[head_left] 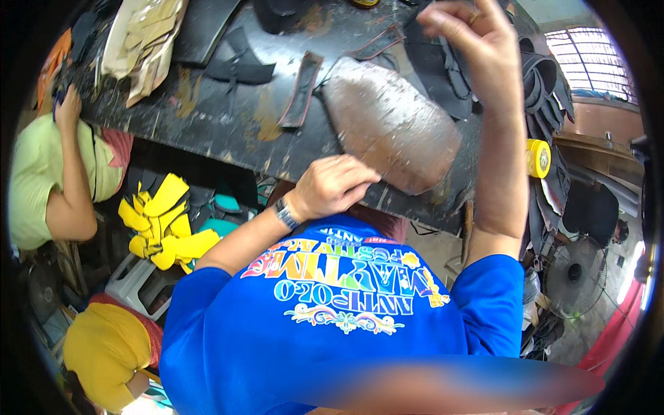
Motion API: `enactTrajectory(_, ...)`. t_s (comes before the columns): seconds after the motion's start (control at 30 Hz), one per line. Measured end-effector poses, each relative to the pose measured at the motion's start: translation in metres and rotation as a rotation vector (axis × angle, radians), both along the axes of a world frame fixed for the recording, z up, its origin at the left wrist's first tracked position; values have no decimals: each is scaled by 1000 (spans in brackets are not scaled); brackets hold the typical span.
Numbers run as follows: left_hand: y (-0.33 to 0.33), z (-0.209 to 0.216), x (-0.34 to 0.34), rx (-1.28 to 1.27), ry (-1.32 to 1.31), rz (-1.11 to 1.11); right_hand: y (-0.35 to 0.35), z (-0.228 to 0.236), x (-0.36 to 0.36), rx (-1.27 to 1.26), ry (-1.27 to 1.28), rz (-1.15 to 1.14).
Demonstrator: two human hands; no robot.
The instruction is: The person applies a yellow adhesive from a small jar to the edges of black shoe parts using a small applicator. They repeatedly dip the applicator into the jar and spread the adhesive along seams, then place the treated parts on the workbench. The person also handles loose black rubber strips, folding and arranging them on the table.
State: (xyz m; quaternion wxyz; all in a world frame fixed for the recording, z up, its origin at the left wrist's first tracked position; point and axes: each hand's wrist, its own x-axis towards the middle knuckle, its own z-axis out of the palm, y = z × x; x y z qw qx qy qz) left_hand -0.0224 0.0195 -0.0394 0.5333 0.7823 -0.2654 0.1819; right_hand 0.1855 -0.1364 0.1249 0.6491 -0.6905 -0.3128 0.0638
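Note:
My left hand, with a watch at its wrist, is closed in a pinch beside the near edge of a worn, shiny brown-grey slab. Whatever its fingertips may hold is too small to make out. My right hand is raised over the far right of the table, partly cut off by the frame's top. Its fingers are loosely bent and apart, and nothing shows in them. Below it lie black cut pieces. Left of the slab rests a dark strip with reddish edges; a similar thin strip lies beyond it.
The dark, stained table holds black pieces and a container of beige pieces. A yellow round container is at the right. Yellow pieces are heaped over a grey stool. Two people sit leftward; a fan stands right.

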Motion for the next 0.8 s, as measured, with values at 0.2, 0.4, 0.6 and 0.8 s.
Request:
enactTrajectory(0.2,22,18,-12,-105,-35,45,14,-100,-60,-411,-142,-202)
enactTrajectory(0.4,67,25,5,314,-28,493,32,-137,-17,-742,-761,-314)
enactTrajectory(0.6,82,3,29,348,63,505,46,-145,12,-955,-577,-329)
enactTrajectory(0.8,90,3,16,-902,588,202,43,-143,-5,-793,-464,-280)
